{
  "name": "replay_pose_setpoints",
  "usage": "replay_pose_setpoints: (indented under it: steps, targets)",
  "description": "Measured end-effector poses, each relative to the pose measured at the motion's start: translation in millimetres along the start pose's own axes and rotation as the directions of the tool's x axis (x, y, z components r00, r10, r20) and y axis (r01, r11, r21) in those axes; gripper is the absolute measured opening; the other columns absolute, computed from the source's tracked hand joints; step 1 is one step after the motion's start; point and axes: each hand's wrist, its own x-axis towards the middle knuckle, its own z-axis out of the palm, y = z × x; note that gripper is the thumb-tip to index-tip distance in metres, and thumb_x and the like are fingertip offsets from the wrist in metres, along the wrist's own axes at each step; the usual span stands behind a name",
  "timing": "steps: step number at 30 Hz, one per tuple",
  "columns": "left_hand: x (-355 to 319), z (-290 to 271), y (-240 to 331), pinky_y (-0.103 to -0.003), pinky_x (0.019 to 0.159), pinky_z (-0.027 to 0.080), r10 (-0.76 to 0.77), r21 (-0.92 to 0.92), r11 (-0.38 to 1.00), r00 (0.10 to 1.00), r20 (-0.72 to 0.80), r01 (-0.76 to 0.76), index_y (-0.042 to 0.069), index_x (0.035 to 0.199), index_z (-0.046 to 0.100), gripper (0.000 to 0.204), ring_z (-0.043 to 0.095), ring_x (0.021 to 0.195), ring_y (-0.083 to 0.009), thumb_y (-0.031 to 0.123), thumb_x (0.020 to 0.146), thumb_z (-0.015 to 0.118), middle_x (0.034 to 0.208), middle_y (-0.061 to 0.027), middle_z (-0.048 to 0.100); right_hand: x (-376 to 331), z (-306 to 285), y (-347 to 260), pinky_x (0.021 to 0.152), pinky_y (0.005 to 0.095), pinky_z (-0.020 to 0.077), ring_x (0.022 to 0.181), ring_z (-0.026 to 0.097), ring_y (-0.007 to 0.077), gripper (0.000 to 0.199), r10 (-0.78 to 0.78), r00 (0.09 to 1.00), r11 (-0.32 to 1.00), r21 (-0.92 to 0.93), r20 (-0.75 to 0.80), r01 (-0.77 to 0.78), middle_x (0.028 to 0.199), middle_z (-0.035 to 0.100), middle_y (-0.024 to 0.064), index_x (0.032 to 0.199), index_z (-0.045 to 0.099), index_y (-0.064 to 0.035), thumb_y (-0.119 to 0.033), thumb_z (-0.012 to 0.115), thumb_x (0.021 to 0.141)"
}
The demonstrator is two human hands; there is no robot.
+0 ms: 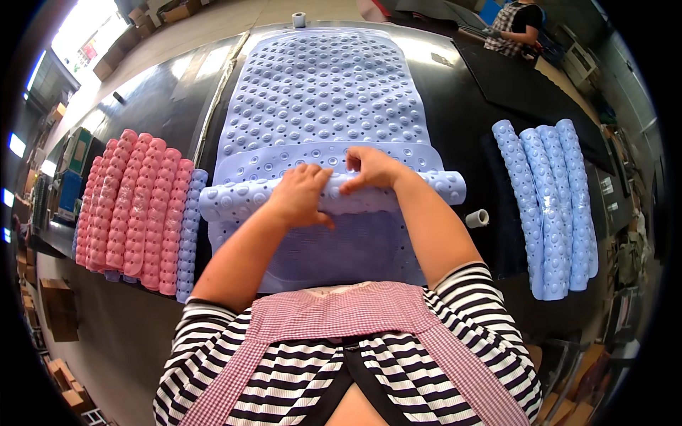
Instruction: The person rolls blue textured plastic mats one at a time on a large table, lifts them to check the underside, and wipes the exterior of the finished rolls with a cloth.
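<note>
A light blue bumpy bath mat, rolled into a tube (440, 187), lies crosswise in front of me. My left hand (297, 193) grips the roll left of its middle, fingers over the top and thumb on the near side. Just right of it, my right hand (374, 170) curls its fingers and thumb around the upper side of the roll. Beyond the roll a flat blue mat (323, 92) stretches to the table's far end, its round cups facing up. Smooth blue matting (341, 248) shows on the near side, partly behind my forearms.
Several rolled pink mats (145, 206) are stacked at the left beside a blue roll (192, 234). Several blue rolls (550, 206) lie at the right. A tape roll (477, 219) sits right of the mat; another white roll (298, 20) stands far off. Another person (515, 32) is at back right.
</note>
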Motion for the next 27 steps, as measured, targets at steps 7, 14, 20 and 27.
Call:
replay_pose_setpoints:
  steps: [7, 14, 20, 27]
  targets:
    - [37.3, -5.1, -25.8, -0.044, 0.112, 0.044, -0.002, -0.084, 0.996, 0.972, 0.234, 0.022, 0.008, 0.139, 0.059, 0.093, 0.054, 0.131, -0.0374, 0.045, 0.061, 0.094, 0.134, -0.0183, 0.060, -29.8, 16.6, -8.0, 0.077, 0.0370, 0.0554, 0.089, 0.072, 0.0267, 0.032, -0.358, 0.804, 0.921, -0.322, -0.474, 0.220, 0.095, 0.075, 0.0155, 0.095, 0.074, -0.0021, -0.028, 0.087, 0.081]
    - [35.0, -10.3, -12.9, -0.043, 0.112, 0.044, -0.071, -0.079, 0.993, 0.970, 0.234, 0.092, 0.008, 0.140, 0.058, 0.090, 0.054, 0.132, -0.0354, 0.039, 0.062, 0.091, 0.136, -0.0166, 0.060, -227.0, -61.3, 133.7, 0.087, 0.0389, 0.0573, 0.094, 0.074, 0.0301, 0.024, 0.151, 0.294, 0.915, 0.021, -0.944, -0.404, 0.099, 0.077, 0.0131, 0.107, 0.077, -0.0075, -0.017, 0.073, 0.086]
    - [29.0, -16.0, -17.6, -0.043, 0.115, 0.042, -0.116, -0.073, 0.988, 0.960, 0.256, 0.139, 0.007, 0.143, 0.056, 0.093, 0.053, 0.134, -0.0357, 0.039, 0.063, 0.092, 0.138, -0.0174, 0.059, -263.7, -70.9, 201.6, 0.087, 0.0378, 0.0570, 0.091, 0.074, 0.0257, 0.033, 0.584, 0.642, 0.782, 0.134, -0.497, -0.608, 0.096, 0.077, 0.0147, 0.112, 0.079, -0.0092, -0.014, 0.071, 0.080]
    - [31.4, -6.3, -8.8, -0.043, 0.114, 0.042, -0.053, 0.010, 0.999, 0.984, 0.171, 0.052, 0.008, 0.143, 0.054, 0.092, 0.053, 0.133, -0.0362, 0.042, 0.066, 0.091, 0.138, -0.0183, 0.059, -275.4, -53.9, 205.1, 0.066, 0.0363, 0.0577, 0.074, 0.072, 0.0217, 0.013, 0.538, 0.511, 0.839, 0.370, -0.671, -0.398, 0.082, 0.072, 0.0120, 0.096, 0.071, -0.0036, -0.004, 0.062, 0.088]
